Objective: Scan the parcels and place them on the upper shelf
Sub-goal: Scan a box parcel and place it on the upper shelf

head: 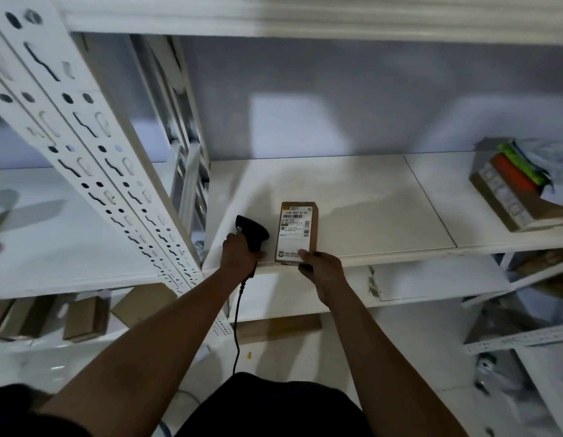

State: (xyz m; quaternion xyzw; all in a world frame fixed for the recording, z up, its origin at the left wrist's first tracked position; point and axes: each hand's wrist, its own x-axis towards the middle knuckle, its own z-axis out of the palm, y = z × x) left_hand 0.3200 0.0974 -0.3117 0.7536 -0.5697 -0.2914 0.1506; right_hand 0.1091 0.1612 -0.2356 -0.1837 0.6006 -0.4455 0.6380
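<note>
parcel (297, 228) label, i read "h007". my right hand (321, 271) pinches its near end on the shelf (368, 197); my left hand (240, 252) grips the corded scanner (253, 230) just beside. cardboard box (507, 200) far right.

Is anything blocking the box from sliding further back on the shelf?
Nothing visible. The box lies on the shelf, bare board behind it; the right hand holds its near end, the left hand holds the scanner.

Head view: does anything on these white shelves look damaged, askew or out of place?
Yes. The lower white shelf board has a chipped, brownish patch at its edge, just right of the right hand. At far right, an open brown cardboard box sits skewed to the shelf edge, orange and green items showing.
</note>
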